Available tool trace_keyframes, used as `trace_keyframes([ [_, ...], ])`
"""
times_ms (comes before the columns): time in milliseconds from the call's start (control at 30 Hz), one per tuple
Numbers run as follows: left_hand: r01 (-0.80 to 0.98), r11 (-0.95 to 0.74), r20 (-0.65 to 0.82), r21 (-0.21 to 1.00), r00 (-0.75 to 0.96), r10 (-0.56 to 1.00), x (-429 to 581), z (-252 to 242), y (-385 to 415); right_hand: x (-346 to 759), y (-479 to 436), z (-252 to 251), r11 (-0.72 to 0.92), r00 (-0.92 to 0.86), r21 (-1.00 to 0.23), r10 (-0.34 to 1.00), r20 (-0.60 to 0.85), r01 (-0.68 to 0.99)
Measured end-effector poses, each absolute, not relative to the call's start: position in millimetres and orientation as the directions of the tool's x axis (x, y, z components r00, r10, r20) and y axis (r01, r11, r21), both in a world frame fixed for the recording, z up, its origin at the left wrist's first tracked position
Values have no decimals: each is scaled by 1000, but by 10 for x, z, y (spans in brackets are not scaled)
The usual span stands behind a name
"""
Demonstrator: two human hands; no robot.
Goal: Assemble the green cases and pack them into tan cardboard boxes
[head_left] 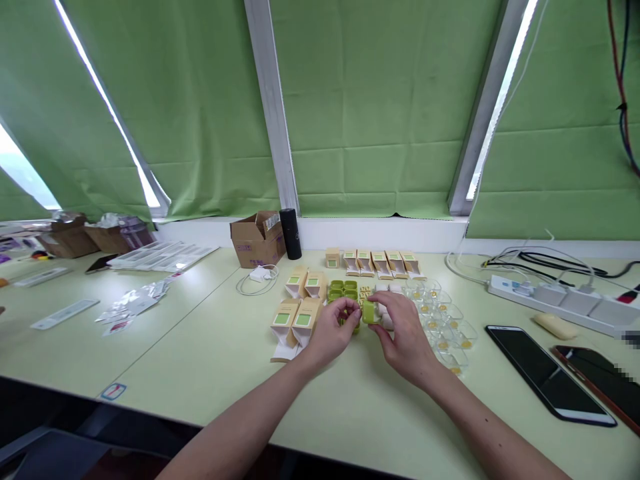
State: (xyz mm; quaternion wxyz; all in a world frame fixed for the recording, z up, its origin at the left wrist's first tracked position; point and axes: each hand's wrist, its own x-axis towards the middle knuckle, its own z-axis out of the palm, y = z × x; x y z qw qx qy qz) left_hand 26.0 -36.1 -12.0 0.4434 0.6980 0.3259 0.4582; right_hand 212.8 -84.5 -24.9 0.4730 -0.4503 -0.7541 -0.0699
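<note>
My right hand [403, 330] grips a small green square container [370, 312] between thumb and fingers, its green face turned left. Close by on the left, my left hand [331, 328] has its fingertips pinched together; whatever is in them is too small to make out. Partly behind my hands sit several green square cups [343, 287] in rows and some tiny yellow pieces [365, 291]. To the right stand several clear cups [454, 313] with yellow at their bottoms. White cylindrical pieces [395, 288] show behind my right hand, partly hidden.
Small cardboard boxes [305, 320] stand left of my hands, with another row of boxes [383, 262] at the back. Farther off are a brown carton [257, 240] and a black cylinder [290, 233]. A phone [547, 373] and a power strip [555, 300] lie at right.
</note>
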Motion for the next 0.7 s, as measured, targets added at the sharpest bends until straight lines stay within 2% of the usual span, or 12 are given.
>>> trace_keyframes([
  [700, 13, -371, 343, 929, 349, 872, 257, -93, -372, 2125, -854, -238, 550, -146, -333, 654, 743, 766],
])
